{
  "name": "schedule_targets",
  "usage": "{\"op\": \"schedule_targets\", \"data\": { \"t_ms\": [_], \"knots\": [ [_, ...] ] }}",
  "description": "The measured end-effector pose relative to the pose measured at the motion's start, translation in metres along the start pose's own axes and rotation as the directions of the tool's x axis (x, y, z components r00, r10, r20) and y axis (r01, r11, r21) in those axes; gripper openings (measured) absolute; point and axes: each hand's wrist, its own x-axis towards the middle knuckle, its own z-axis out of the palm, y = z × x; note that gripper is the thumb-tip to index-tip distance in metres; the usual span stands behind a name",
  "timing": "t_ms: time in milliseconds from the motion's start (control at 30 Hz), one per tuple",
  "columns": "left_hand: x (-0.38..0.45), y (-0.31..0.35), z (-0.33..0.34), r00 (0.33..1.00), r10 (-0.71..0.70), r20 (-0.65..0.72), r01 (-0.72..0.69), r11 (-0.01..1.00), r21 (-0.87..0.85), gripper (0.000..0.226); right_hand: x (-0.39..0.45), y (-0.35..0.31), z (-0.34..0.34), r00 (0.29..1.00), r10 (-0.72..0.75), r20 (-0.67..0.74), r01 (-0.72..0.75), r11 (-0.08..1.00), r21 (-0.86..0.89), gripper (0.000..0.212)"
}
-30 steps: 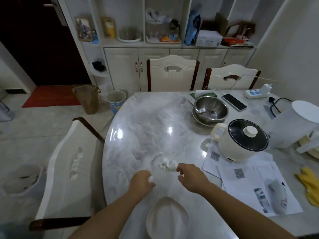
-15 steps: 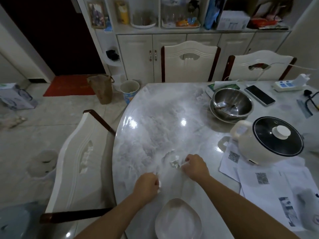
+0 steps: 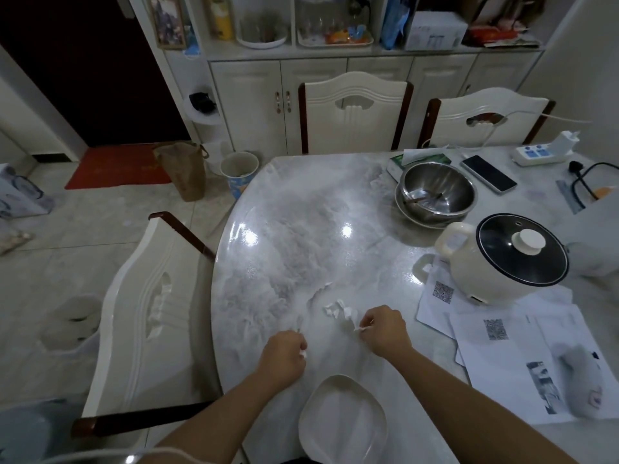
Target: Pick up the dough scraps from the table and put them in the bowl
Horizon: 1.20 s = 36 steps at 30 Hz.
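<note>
The dough scraps (image 3: 338,309) are small, white, ragged bits lying in a loose cluster on the floured marble table (image 3: 301,229), just ahead of both hands and a little beyond the white bowl (image 3: 341,420), which sits at the near edge of the table between the forearms. The left hand (image 3: 284,354) is curled into a loose fist with a white bit showing at its fingertips, so it appears to be clenched on a scrap. The right hand (image 3: 385,329) pinches a thin white sliver between thumb and finger, close beside the cluster. Printed sheets (image 3: 522,356) to the right carry two square QR codes, but their text is too small to read; the blue power strip (image 3: 536,155) and the boxes on the shelf show no legible writing. A white electric pot (image 3: 502,262) with a dark glass lid rests on the papers' far corner, with stacked steel bowls (image 3: 435,195) and a phone (image 3: 489,174) farther back. The stretch of table from the hands to the far rim is bare but dusted with flour, and a chair (image 3: 144,313) stands close against the left edge.
</note>
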Motion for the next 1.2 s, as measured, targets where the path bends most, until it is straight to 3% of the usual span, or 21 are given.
{"op": "schedule_targets", "data": {
  "t_ms": [167,300,467,667,733,833,933,1200],
  "knots": [
    [-0.009,0.014,-0.011,0.998,-0.068,-0.01,0.064,0.972,-0.224,0.025,-0.02,0.006,-0.013,0.998,-0.018,-0.059,0.025,0.993,0.119,0.005],
    [-0.028,0.031,-0.015,0.986,0.046,0.162,0.012,0.94,-0.341,0.022,-0.044,0.008,-0.029,0.996,-0.047,-0.07,0.057,0.987,0.149,0.007],
    [-0.045,0.042,0.0,0.949,0.147,0.279,-0.06,0.953,-0.298,0.021,-0.075,0.007,-0.039,0.998,-0.053,-0.019,0.055,0.987,0.151,0.008],
    [-0.051,0.043,0.014,0.953,0.185,0.241,-0.147,0.975,-0.168,0.026,-0.116,0.013,-0.023,0.996,-0.05,0.067,0.041,0.99,0.135,0.009],
    [-0.05,0.042,0.012,0.959,0.165,0.23,-0.118,0.972,-0.206,0.027,-0.128,0.015,-0.013,0.992,-0.018,0.125,0.003,0.993,0.115,0.009],
    [-0.047,0.04,0.005,0.972,0.116,0.205,-0.051,0.954,-0.297,0.03,-0.139,0.022,0.003,0.985,0.011,0.174,-0.024,0.997,0.076,0.027],
    [-0.041,0.036,-0.003,0.983,0.055,0.175,0.015,0.927,-0.375,0.028,-0.144,0.028,0.016,0.979,0.019,0.202,-0.026,0.999,0.034,0.01],
    [-0.022,0.03,-0.017,0.993,-0.055,0.1,0.088,0.927,-0.364,0.027,-0.15,0.03,0.027,0.977,0.034,0.209,-0.028,0.999,-0.028,0.029]
  ]
}}
